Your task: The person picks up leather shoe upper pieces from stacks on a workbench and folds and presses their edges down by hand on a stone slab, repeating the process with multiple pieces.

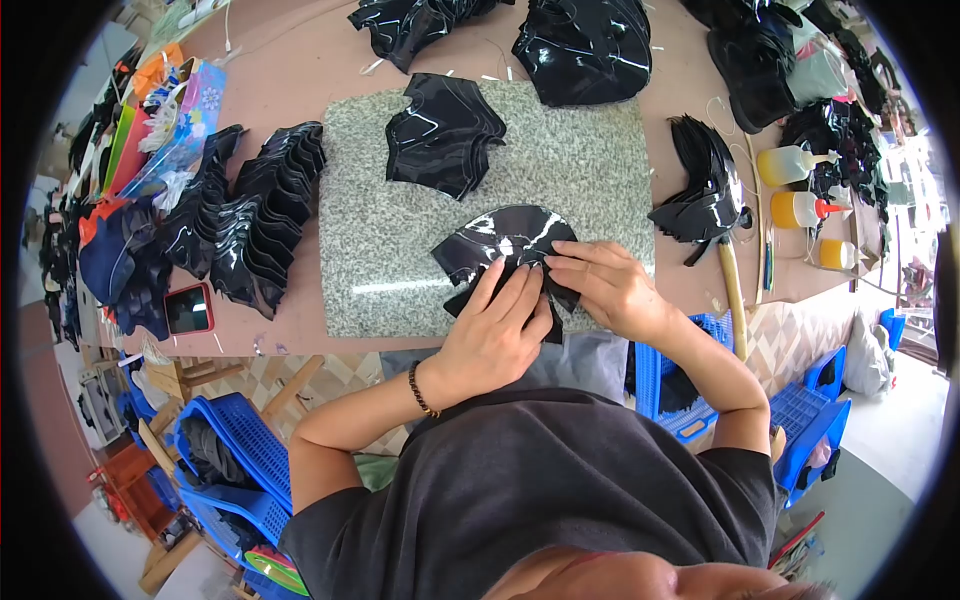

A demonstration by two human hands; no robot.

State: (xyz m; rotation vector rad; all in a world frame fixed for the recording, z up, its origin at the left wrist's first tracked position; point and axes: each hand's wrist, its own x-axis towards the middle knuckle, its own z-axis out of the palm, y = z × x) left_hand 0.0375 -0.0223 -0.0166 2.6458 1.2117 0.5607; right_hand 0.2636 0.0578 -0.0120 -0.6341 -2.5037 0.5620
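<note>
A glossy black shoe-upper piece (505,226) lies at the near side of a speckled stone slab (360,230), its top curved and its lower parts partly covered by my hands. My left hand (497,335) has its fingers bent together onto the middle of the piece; a beaded bracelet is on that wrist. From the right, my right hand (612,288) grips the edge of the same piece, its fingertips close to those of the left. The thumbs and the underside of the piece are hidden. Farther up the slab rests another flat glossy black piece (445,135).
Stacked black pieces (268,215) and a red-edged phone (189,309) are on the left. More black pieces (585,50) lie beyond the slab. To the right are black strips (700,180), a wooden-handled tool (732,300), and glue bottles (795,209). Blue plastic chairs (235,450) stand below the table.
</note>
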